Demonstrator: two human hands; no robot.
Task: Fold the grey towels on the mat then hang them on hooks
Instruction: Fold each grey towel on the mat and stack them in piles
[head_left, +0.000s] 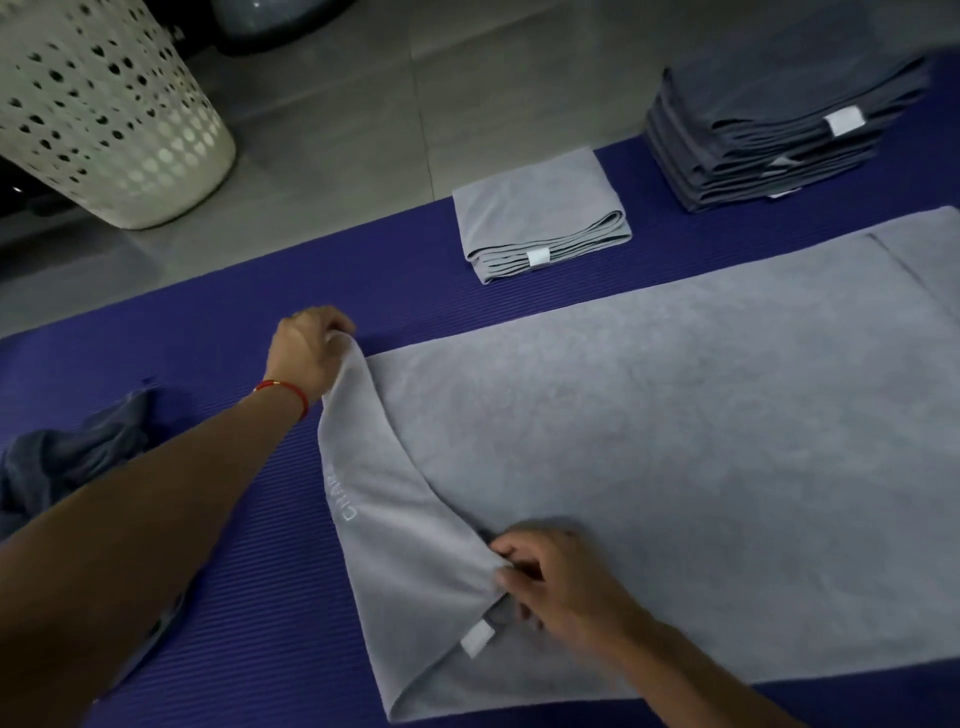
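A dark cloth lies crumpled at the far left of the blue mat, with a perforated cream basket on the floor behind. The left hand pinches the far left corner of the light grey towel, lifted off the mat. The right hand pinches the near left corner, just above a white tag. The rest of the towel lies flat along the mat. Beyond it lie a folded towel and, at right, a stack of darker folded towels.
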